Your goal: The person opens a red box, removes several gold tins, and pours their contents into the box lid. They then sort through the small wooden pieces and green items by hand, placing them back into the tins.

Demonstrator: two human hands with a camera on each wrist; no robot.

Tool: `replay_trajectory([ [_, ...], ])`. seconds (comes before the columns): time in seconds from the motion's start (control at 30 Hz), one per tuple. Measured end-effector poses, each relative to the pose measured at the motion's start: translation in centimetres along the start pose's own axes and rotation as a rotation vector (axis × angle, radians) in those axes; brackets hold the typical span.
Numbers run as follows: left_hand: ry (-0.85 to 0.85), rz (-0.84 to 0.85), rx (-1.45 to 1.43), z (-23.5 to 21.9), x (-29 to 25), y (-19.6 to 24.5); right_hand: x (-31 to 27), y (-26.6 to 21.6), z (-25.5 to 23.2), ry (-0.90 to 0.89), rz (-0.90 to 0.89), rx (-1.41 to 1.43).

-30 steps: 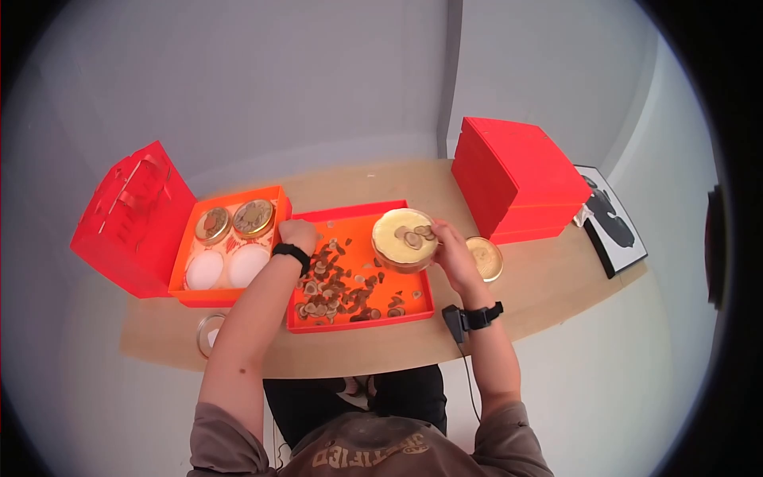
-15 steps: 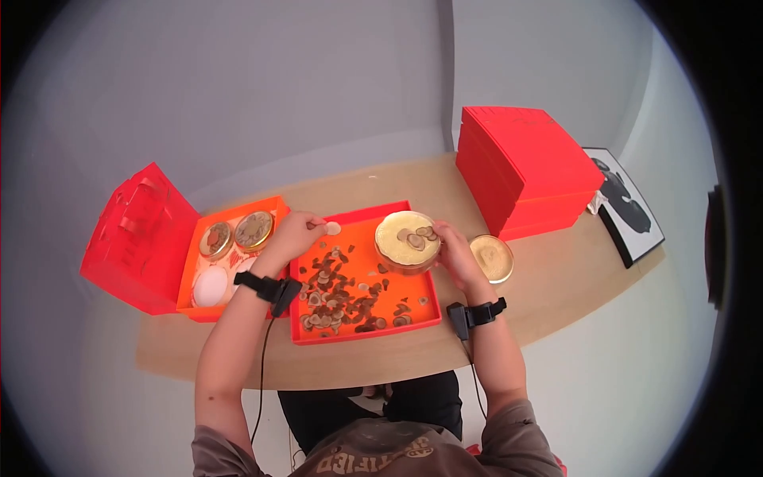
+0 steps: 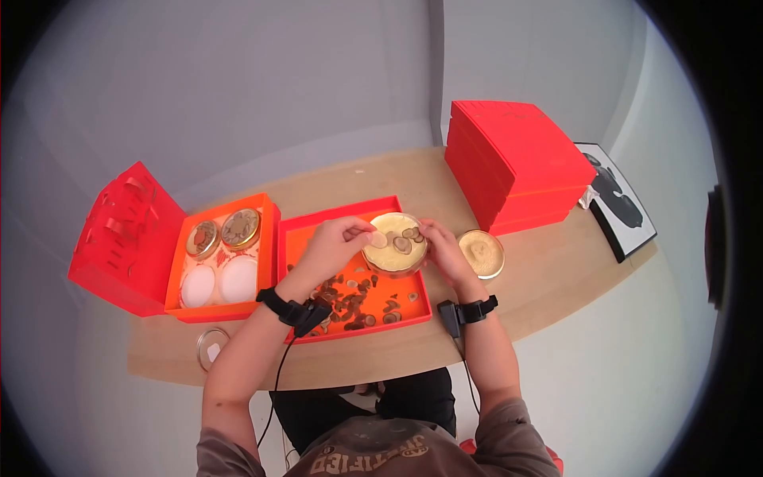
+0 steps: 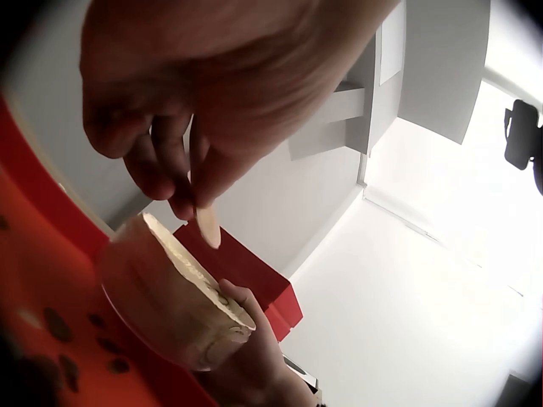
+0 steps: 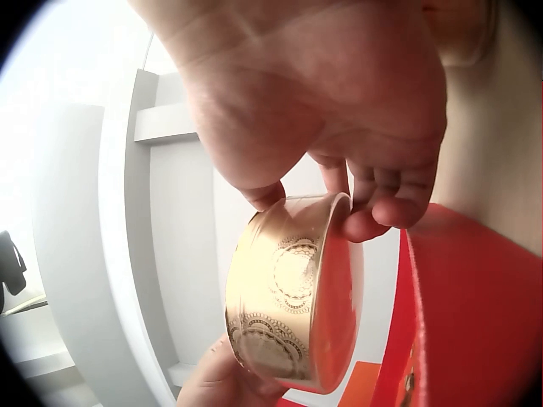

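Note:
In the head view, my left hand (image 3: 338, 242) pinches a thin pale round slice (image 3: 379, 238) between thumb and fingertips, at the left rim of a round clear tub (image 3: 393, 262). The left wrist view has this slice tilted just over the tub's edge. Several brownish dried slices (image 3: 403, 245) lie on the tub's cream-coloured top. My right hand (image 3: 445, 246) grips the tub from the right, thumb on one side and fingers on the other. Gold patterning shows on the tub wall (image 5: 280, 288). Below is a shallow orange tray (image 3: 413, 286) scattered with loose dried slices (image 3: 354, 306).
At left, an orange box (image 3: 274, 215) with a raised red lid (image 3: 127, 238) holds two gold-rimmed jars (image 3: 241, 228) and two white discs (image 3: 238, 278). A round lid (image 3: 212, 348) lies near the front edge. At right are a gold dish (image 3: 481, 254), red boxes (image 3: 520, 171) and a framed picture (image 3: 616, 203).
My left hand has come from the tray's left edge, lifting a pale slice, and moved right to the tub. The right hand keeps its hold on the tub.

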State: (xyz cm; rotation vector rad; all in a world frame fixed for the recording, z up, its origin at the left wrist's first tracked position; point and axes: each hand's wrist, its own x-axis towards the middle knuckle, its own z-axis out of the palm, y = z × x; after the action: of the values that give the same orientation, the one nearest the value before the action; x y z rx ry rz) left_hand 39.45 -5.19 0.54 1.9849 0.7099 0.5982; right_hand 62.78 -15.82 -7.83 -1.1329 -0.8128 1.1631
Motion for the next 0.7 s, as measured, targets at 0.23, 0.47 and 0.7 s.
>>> replay_trajectory([
  [0.23, 0.069, 0.093, 0.285, 1.4, 1.2, -0.9, -0.2, 0.0, 0.0, 0.017, 0.003, -0.021],
  [0.47, 0.167, -0.195, 0.452, -5.6, 3.9, -6.1, 0.0, 0.3, 0.1, 0.070, -0.004, 0.064],
  [0.7, -0.056, -0.291, 0.972, -7.5, 4.8, -11.8, -0.1, 0.2, 0.7, 0.089, -0.033, 0.090],
])
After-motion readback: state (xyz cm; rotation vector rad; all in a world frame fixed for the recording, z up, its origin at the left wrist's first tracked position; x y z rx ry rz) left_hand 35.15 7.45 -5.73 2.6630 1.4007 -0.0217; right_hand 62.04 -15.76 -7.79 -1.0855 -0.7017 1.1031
